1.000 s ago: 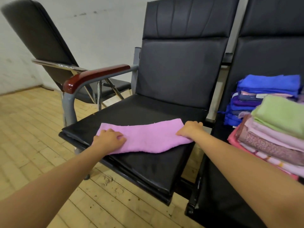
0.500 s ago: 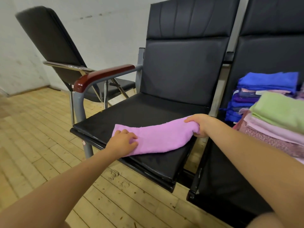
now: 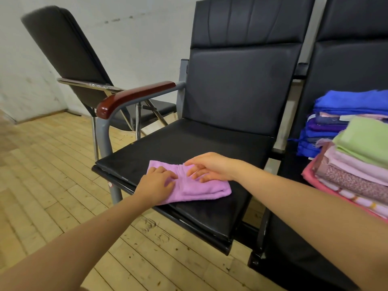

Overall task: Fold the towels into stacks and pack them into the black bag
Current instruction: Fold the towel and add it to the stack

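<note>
1. Pink towel (image 3: 195, 185) folded over on chair seat (image 3: 210, 141), near front edge.
2. Left hand (image 3: 156, 183) flat, pinning left end; right hand (image 3: 210, 166) spread, pressing top; neither gripping.
3. Prob. soft, light, floppy; best pinched at folded edge w/ both layers.

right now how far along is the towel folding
Done: two folded stacks sit on the right seat, one topped by a green towel, one by a blue towel. In hand: both hands, left and right, press flat on the folded purple towel. Left: stacking it and packing; no black bag is in view.
</note>
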A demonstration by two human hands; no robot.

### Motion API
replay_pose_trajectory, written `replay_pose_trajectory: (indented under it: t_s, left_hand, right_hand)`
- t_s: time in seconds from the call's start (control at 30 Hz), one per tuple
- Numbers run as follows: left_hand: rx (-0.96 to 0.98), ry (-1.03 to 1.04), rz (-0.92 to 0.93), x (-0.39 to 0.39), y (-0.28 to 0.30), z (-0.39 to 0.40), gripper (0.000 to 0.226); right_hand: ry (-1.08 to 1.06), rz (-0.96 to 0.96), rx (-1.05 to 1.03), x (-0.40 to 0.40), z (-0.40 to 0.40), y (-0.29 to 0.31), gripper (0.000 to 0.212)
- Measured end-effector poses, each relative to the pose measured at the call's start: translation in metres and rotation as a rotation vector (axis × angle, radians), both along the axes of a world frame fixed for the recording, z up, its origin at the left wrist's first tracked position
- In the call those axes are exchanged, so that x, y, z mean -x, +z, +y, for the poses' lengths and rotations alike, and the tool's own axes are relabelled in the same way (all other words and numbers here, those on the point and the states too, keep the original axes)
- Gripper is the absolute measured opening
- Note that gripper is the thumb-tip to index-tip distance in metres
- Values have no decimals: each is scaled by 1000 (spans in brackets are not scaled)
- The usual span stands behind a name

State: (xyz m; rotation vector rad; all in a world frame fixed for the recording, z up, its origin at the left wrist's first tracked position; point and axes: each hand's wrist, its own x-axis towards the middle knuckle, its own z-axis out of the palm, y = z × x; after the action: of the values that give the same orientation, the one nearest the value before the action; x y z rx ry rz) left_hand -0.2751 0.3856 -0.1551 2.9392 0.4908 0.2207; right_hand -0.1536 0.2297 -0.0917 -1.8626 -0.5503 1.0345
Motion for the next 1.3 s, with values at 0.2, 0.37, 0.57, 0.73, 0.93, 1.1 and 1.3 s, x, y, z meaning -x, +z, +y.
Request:
replay_pose_trajectory:
  t_s: [0.2, 0.37, 0.57, 0.73, 0.93, 1.1, 1.3]
  left_hand:
    - [61, 75, -80, -9, -7, -2, 36]
    - [93, 215, -89, -18, -13, -19, 32]
    - [230, 207, -173, -23, -7, -22, 15]
    - [552, 179, -362, -25, 5, -23, 23]
    - [1035, 450, -471, -18, 10, -13, 35]
    - [1012, 529, -369, -13, 16, -9, 40]
    - [907, 381, -229, -17, 12, -12, 30]
  right_hand:
    - [-236, -651, 307, -24, -13, -23, 29]
    - [-42, -446, 385, -10, -19, -16, 31]
    - [15, -577, 524, -6, -15, 7, 36]
    - [-80, -535, 399, -25, -17, 20, 15]
    - [-27, -481, -42, -7, -7, 27, 27]
    - [196, -233, -48, 3, -5, 10, 30]
    - [31, -575, 373, 8, -13, -26, 53]
